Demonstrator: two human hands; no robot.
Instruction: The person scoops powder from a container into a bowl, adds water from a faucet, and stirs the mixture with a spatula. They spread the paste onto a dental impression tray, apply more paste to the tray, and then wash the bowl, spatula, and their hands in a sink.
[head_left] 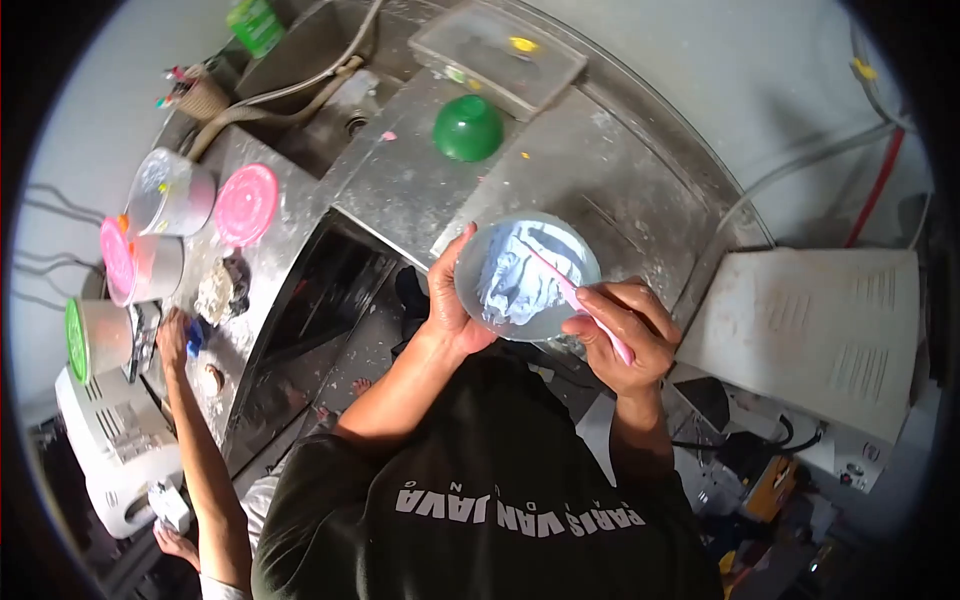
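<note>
My left hand (460, 305) is wrapped round the left side of a translucent round bowl (528, 325), held up in front of my chest. Inside the bowl lies a smeared, pale bluish-white paste (515, 280). A pink-handled tool (605, 327) is gripped in my right hand (632, 333) at the bowl's right edge. The tool slants up and left, its far end in the paste. Beyond the bowl, a green bowl (468, 128) rests on the metal counter (395, 180).
At the left, a co-worker's hand (172, 342) is near a blue item (197, 337) and lidded tubs (100, 338). A pink lid (246, 205), a sink (345, 120) and a clear tray (500, 55) lie farther back. A white metal box (800, 345) stands right.
</note>
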